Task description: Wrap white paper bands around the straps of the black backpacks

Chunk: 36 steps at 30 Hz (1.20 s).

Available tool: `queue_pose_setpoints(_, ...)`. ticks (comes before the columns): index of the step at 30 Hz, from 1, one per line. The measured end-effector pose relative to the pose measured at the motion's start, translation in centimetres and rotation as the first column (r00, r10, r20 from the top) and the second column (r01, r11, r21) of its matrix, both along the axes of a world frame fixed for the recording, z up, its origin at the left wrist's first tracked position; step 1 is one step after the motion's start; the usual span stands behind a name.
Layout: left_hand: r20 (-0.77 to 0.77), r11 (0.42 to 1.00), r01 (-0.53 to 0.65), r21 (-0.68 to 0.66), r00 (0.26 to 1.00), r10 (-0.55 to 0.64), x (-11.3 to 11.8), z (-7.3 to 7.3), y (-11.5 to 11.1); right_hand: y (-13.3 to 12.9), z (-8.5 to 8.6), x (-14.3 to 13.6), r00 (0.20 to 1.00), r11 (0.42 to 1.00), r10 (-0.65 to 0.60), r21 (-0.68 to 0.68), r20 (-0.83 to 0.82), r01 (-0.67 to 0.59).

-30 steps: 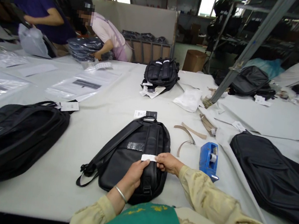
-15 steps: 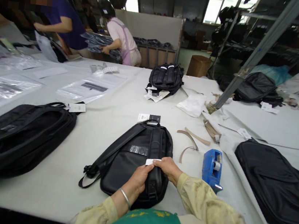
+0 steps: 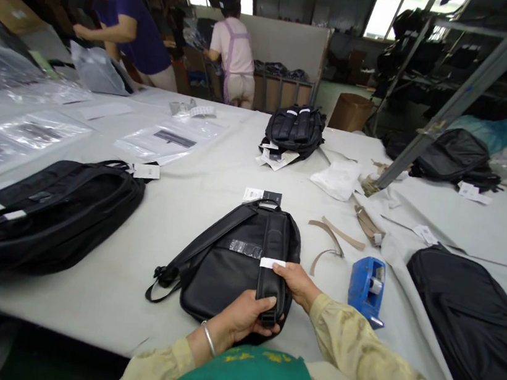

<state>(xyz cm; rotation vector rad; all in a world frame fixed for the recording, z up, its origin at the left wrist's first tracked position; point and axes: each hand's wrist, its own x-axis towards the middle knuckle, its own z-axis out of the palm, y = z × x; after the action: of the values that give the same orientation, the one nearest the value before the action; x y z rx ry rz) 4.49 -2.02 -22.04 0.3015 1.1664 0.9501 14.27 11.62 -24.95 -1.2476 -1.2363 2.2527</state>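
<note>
A black backpack (image 3: 217, 285) lies on the table in front of me, its straps facing up. Around its right shoulder strap (image 3: 276, 237) runs a white paper band (image 3: 272, 263). My left hand (image 3: 248, 317) grips the lower end of that strap near the buckle, thumb on top and fingers beneath. My right hand (image 3: 295, 281) pinches the strap's right edge at the band, its other fingers partly hidden. A clear tape patch (image 3: 245, 249) sits on the back panel. Black and white hang tags (image 3: 262, 197) lie by the top handle.
A blue tape dispenser (image 3: 366, 289) and tan strips (image 3: 329, 234) lie to the right. Other black backpacks rest at left (image 3: 49, 213), right (image 3: 469, 324) and far middle (image 3: 293, 133). A metal post (image 3: 461, 99) rises at right. Two people stand beyond the table.
My left hand has moved from the white band down to the strap's lower end. The right hand stays at the band, now wrapped flat around the strap. The view has shifted slightly left.
</note>
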Motion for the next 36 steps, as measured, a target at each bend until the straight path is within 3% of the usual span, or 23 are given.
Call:
queue_pose_setpoints(2, -0.129, 0.996, 0.083, 0.028, 0.989, -0.078, -0.5, 0.6, 0.4, 0.0, 0.1, 0.0, 0.999, 0.999, -0.013, 0.043, -0.042, 0.015)
queue_pose_setpoints(4, -0.415, 0.970, 0.213, 0.117, 0.898, -0.147, -2.1, 1.1, 0.4, 0.4, 0.3, 0.5, 1.000, 0.993, 0.015, 0.118, 0.016, -0.017)
queue_pose_setpoints(6, -0.752, 0.921, 0.340, 0.190, 0.654, -0.086, -5.0, 1.0, -0.5, 0.7, 0.3, 2.0, 0.984, 0.954, 0.037, 0.288, 0.171, -0.086)
queue_pose_setpoints(7, -0.865, 0.903, 0.377, 0.205, 0.502, -0.013, -6.8, 0.7, -1.3, 0.6, 0.3, 3.0, 0.964, 0.896, 0.024, 0.422, 0.266, -0.139)
queue_pose_setpoints(8, -0.929, 0.896, 0.400, 0.193, 0.369, 0.036, -8.7, 0.2, -2.5, 0.3, 0.1, 4.2, 0.937, 0.795, 0.000, 0.568, 0.349, -0.211)
queue_pose_setpoints(10, -0.991, 0.857, 0.507, 0.094, 0.127, 0.034, -12.3, -1.0, -5.2, -1.0, -0.5, 6.7, 0.893, 0.480, -0.019, 0.788, 0.450, -0.387)
queue_pose_setpoints(12, -0.997, 0.779, 0.623, -0.072, -0.077, -0.031, -14.8, -2.4, -7.9, -3.1, -1.2, 8.4, 0.856, 0.143, 0.083, 0.844, 0.510, -0.517)
queue_pose_setpoints(13, -0.985, 0.739, 0.656, -0.151, -0.164, -0.055, -15.5, -3.1, -8.9, -4.2, -1.5, 8.9, 0.829, 0.009, 0.154, 0.838, 0.538, -0.545)
queue_pose_setpoints(14, -0.969, 0.711, 0.669, -0.216, -0.238, -0.070, -15.9, -3.6, -9.5, -5.2, -1.7, 9.0, 0.799, -0.093, 0.207, 0.824, 0.565, -0.558)
queue_pose_setpoints(16, -0.938, 0.689, 0.663, -0.294, -0.338, -0.075, -16.1, -4.6, -9.6, -6.7, -1.7, 8.3, 0.755, -0.203, 0.230, 0.789, 0.614, -0.580)
queue_pose_setpoints(19, -0.928, 0.673, 0.669, -0.314, -0.366, -0.068, -15.5, -5.1, -7.9, -7.6, -1.0, 6.2, 0.737, -0.256, 0.168, 0.751, 0.655, -0.609)
queue_pose_setpoints(23, -0.957, 0.654, 0.715, -0.247, -0.286, -0.049, -14.7, -3.6, -5.3, -7.2, 0.2, 4.1, 0.693, -0.299, 0.171, 0.707, 0.701, -0.641)
queue_pose_setpoints(27, -0.967, 0.654, 0.717, -0.243, -0.232, -0.105, -14.1, -0.9, -3.9, -6.3, 0.6, 3.0, 0.588, -0.199, 0.172, 0.612, 0.791, -0.765)
queue_pose_setpoints(30, -0.968, 0.638, 0.728, -0.250, -0.205, -0.146, -13.3, 0.5, -3.6, -5.4, 0.6, 2.3, 0.560, -0.125, 0.155, 0.578, 0.814, -0.806)
queue_pose_setpoints(33, -0.980, 0.630, 0.752, -0.193, -0.122, -0.155, -11.6, 0.8, -3.7, -4.5, 0.5, 2.0, 0.576, -0.104, 0.158, 0.594, 0.802, -0.798)
queue_pose_setpoints(36, -0.993, 0.699, 0.708, -0.102, -0.028, -0.117, -9.0, 0.1, -3.6, -4.0, 0.5, 1.9, 0.597, -0.118, 0.186, 0.621, 0.780, -0.775)
